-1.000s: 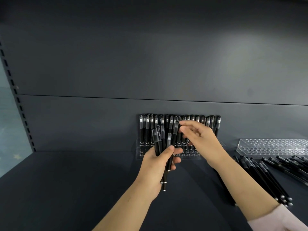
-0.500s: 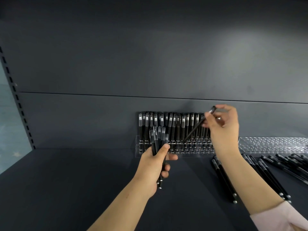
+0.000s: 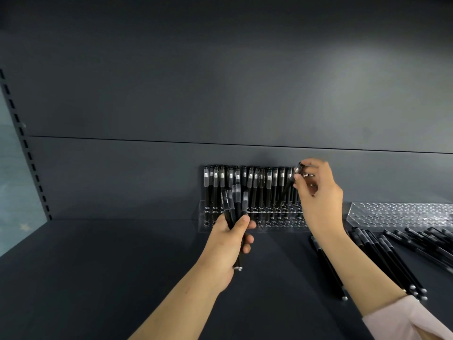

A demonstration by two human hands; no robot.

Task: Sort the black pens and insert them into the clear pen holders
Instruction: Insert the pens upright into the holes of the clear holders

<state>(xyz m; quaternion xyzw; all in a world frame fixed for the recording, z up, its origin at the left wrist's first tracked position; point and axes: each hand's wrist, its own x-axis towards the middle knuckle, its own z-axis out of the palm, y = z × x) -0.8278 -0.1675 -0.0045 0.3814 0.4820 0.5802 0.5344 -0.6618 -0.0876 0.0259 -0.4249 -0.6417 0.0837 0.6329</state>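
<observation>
A clear pen holder [image 3: 252,223] stands against the back wall of the dark shelf, with several black pens [image 3: 247,185] upright in its rear rows. My left hand [image 3: 230,244] grips a bunch of black pens [image 3: 236,204], caps up, in front of the holder. My right hand [image 3: 318,192] pinches one black pen [image 3: 293,179] by its cap end, tilted, with its lower end down at the holder's right part. A second clear pen holder [image 3: 402,214] lies to the right with no pens in it.
Several loose black pens [image 3: 392,256] lie on the shelf floor [image 3: 98,278] at the right, below the second holder and beside my right forearm. A slotted upright [image 3: 27,153] runs down the left edge. The dark back wall [image 3: 220,94] rises behind.
My right hand drew one pen out of the bunch, carried it right and up, and now has it lower at the holder's right part. My left hand stayed with the bunch.
</observation>
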